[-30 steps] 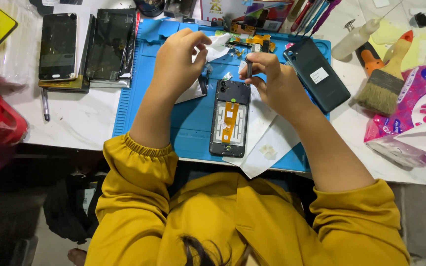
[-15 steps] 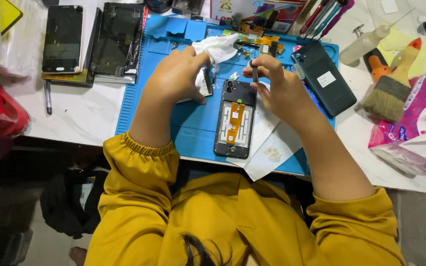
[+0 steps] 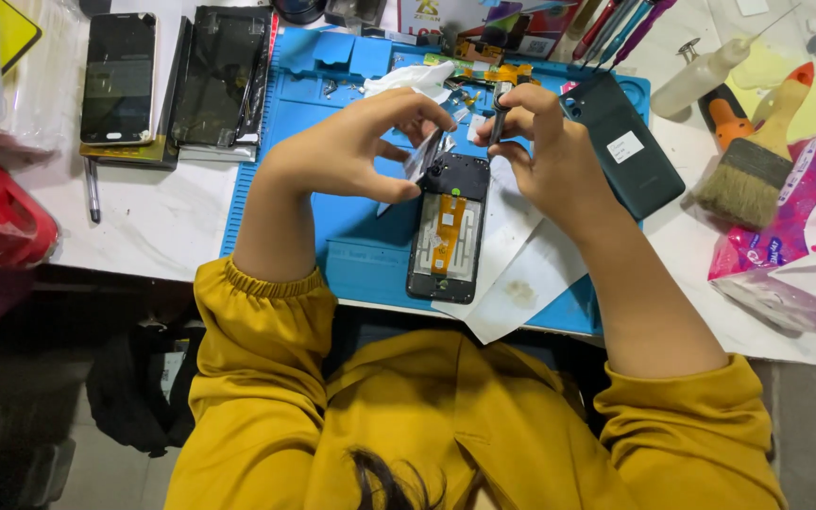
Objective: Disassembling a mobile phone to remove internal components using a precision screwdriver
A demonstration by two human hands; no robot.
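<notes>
An opened black phone (image 3: 448,231) with an orange flex cable lies on the blue work mat (image 3: 361,255), over white paper sheets. My left hand (image 3: 356,151) pinches a small flat grey part (image 3: 423,156) just above the phone's top left corner. My right hand (image 3: 545,151) grips a thin dark tool (image 3: 499,118), tip pointing down at the phone's top edge. Both yellow sleeves reach in from below.
A dark phone back cover (image 3: 623,142) lies right of my hands. Two phones (image 3: 120,80) rest on the white table at left, with a pen beside them. A brush (image 3: 757,165), a squeeze bottle (image 3: 705,71) and a pink packet (image 3: 795,241) sit at right. Small parts litter the mat's far edge.
My left hand has lifted off the mat and come closer to the phone's top with the small grey part. The right hand stays at the phone's top edge with the tool.
</notes>
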